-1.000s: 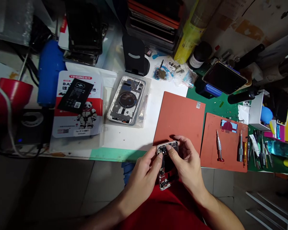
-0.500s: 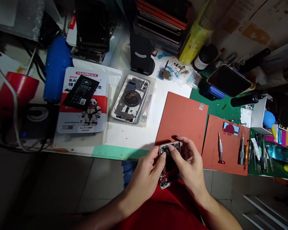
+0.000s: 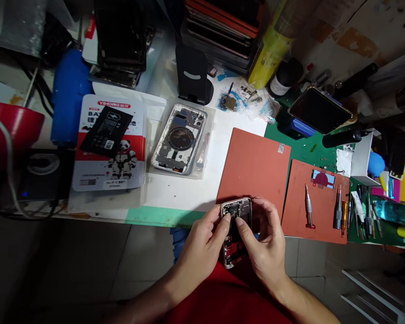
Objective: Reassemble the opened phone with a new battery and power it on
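The left hand (image 3: 205,240) and right hand (image 3: 265,238) are gripping the opened phone (image 3: 236,231) between them — both thumbs pressing inside its frame — near the desk (image 3: 165,193).

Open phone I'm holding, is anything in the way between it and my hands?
Nothing visible: your left hand and right hand hold the open phone directly, thumbs over its open side. Its underside is hidden.

Grey tiled floor (image 3: 148,261), stained wall (image 3: 361,38).

Holding an opened phone (image 3: 235,235) in left hand (image 3: 204,242) and right hand (image 3: 267,245), with thumbs inside its frame, near the orange mat (image 3: 254,166).
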`<action>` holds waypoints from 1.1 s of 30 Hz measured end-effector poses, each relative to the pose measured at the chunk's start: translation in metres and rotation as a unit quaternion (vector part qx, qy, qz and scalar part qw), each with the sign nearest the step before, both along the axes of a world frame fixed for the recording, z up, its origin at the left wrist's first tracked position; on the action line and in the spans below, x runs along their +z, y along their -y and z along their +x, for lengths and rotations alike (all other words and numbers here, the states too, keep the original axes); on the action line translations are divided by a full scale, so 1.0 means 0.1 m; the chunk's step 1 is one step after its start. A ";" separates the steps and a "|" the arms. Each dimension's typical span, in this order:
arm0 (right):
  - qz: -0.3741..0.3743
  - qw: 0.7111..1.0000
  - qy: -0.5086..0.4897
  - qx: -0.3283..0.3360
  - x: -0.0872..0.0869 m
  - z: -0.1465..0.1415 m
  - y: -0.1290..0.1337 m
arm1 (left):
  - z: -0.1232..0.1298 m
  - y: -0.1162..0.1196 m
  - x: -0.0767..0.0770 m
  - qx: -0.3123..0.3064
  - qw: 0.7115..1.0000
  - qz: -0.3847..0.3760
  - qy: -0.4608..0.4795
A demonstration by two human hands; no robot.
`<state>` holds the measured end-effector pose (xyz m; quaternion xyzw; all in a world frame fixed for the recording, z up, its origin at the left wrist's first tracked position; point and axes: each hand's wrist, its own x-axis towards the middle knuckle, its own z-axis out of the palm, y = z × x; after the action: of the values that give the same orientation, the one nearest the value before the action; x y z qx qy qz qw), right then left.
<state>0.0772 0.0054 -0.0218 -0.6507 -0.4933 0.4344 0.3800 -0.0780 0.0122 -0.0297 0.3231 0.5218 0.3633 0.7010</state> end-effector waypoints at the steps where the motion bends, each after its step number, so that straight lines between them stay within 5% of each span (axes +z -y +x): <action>1: 0.006 1.000 0.007 -0.008 -0.01 -0.01 0.01 | 0.00 0.00 0.00 0.001 1.000 0.001 0.001; 21: -0.051 0.994 -0.095 -0.026 0.02 -0.07 -0.07 | 0.01 -0.01 -0.02 0.004 1.000 -0.017 0.013; 27: 0.050 0.998 0.042 -0.013 0.06 -0.06 -0.05 | 0.01 -0.06 -0.02 0.018 0.997 -0.028 0.072; 33: 0.190 0.950 0.239 0.068 0.20 -0.04 -0.05 | -0.01 -0.07 -0.06 0.019 0.996 -0.031 0.085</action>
<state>0.0728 0.0107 -0.0013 -0.6162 -0.6859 0.1892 0.3377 -0.0788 0.0188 -0.0357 0.2589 0.4779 0.3862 0.7453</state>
